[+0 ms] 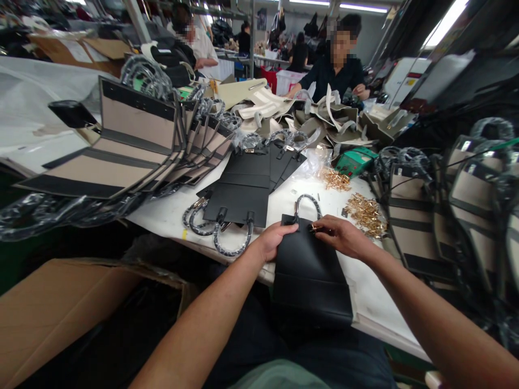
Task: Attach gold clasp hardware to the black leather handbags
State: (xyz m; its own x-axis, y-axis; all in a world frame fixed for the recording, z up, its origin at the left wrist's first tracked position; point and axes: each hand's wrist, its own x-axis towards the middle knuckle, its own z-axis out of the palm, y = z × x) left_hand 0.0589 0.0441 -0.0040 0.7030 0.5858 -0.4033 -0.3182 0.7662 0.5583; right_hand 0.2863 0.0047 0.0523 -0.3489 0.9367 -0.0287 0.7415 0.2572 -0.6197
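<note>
A black bag panel (310, 265) lies in front of me, its near part hanging over the table edge. Its looped handle (308, 201), wrapped in clear plastic, points away from me. My left hand (275, 239) grips the panel's left edge, with the thumb on top near the handle's left end. At the handle's right end, my right hand (334, 233) pinches a small gold metal piece (313, 228) whose exact kind I cannot make out. To the right lies a pile of gold metal fittings (365, 214), close to the right wrist.
Flat black bag panels (241, 186) with wrapped handles lie left of centre. Folded beige-lined panels stand stacked at left (133, 140) and right (413, 216). Behind the gold pieces sits a green box (355, 161). A cardboard box (60, 319) stands lower left. A co-worker (336, 70) sits across the table.
</note>
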